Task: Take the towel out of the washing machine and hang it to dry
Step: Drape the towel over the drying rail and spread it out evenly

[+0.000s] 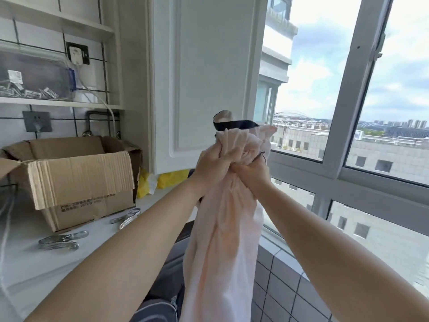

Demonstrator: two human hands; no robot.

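A pale pink towel (222, 240) with a dark edge band at its top hangs bunched in front of me, held up at chest height. My left hand (214, 167) grips the bunched upper part from the left. My right hand (251, 173) clutches it from the right, close beside the left one. The towel's long lower part drapes straight down between my forearms. Below the towel a dark strip that may be the washing machine's top (178, 252) shows; its drum is hidden.
An open cardboard box (76, 180) stands on the white counter (34, 275) at left, with metal clips (61, 240) lying near it. A white cabinet door (204, 77) is straight ahead. Large windows (348, 112) fill the right side above a tiled ledge. Yellow bags (171, 178) lie under the cabinet.
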